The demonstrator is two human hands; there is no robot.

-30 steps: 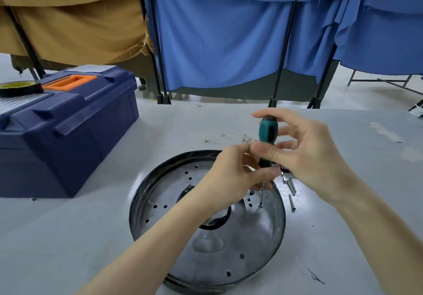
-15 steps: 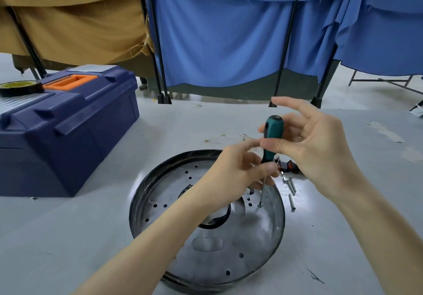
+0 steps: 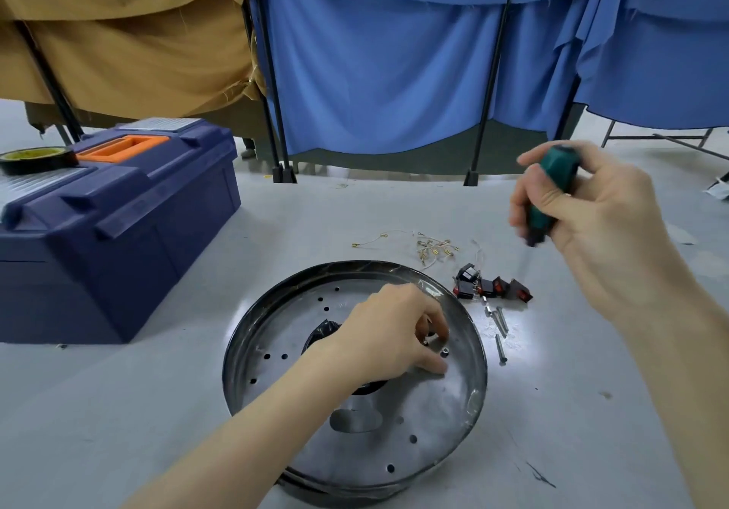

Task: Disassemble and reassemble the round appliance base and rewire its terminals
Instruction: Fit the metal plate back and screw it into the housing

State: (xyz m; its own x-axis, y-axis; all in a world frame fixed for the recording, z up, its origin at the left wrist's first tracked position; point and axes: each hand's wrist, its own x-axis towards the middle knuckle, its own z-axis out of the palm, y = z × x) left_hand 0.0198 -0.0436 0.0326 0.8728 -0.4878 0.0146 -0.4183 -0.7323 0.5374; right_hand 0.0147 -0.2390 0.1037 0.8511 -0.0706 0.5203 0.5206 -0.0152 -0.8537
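head view: the round base (image 3: 394, 449) lies flat on the grey table (image 3: 118, 410), to the right of a blue toolbox (image 3: 118, 232). the left hand (image 3: 390, 335) reaches into it, fingers bent down over a small metal fitting (image 3: 443, 352) near the right rim; i cannot tell whether it is pinched. the right hand (image 3: 591, 224) is wrapped round a green screwdriver (image 3: 552, 196), held above the table, blurred, clear of the base. loose screws (image 3: 501, 323), black switches (image 3: 493, 291) and thin wires (image 3: 430, 250) lie just beside the rim. the base looks like thin, stiff sheet metal, light, smooth and likely to slide; best steadied by its raised rim. the fitting is tiny and would roll easily.
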